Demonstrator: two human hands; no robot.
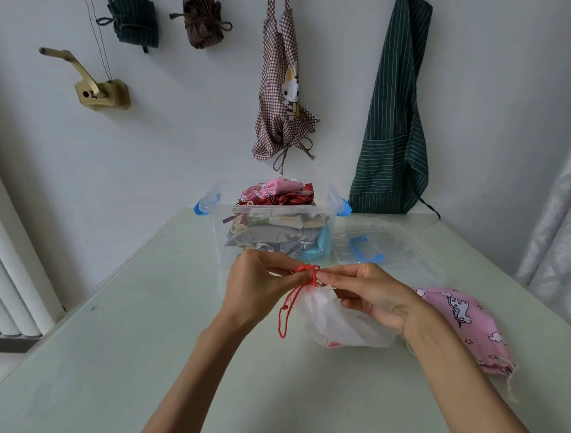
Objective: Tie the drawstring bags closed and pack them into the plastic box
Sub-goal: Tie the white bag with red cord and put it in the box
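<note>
Pale green table (153, 369) against white wall (176, 139)

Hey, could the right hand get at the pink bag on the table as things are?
Probably yes. The pink bag lies in the open on the table, just beside the right hand, with nothing over it. But that hand is pinching the red string of the white bag, so it must let go first.

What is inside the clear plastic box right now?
The plastic box holds stacked fabric bags, a pink bag on top, red, grey and blue ones below. Whatever lies deeper behind them is covered.
</note>
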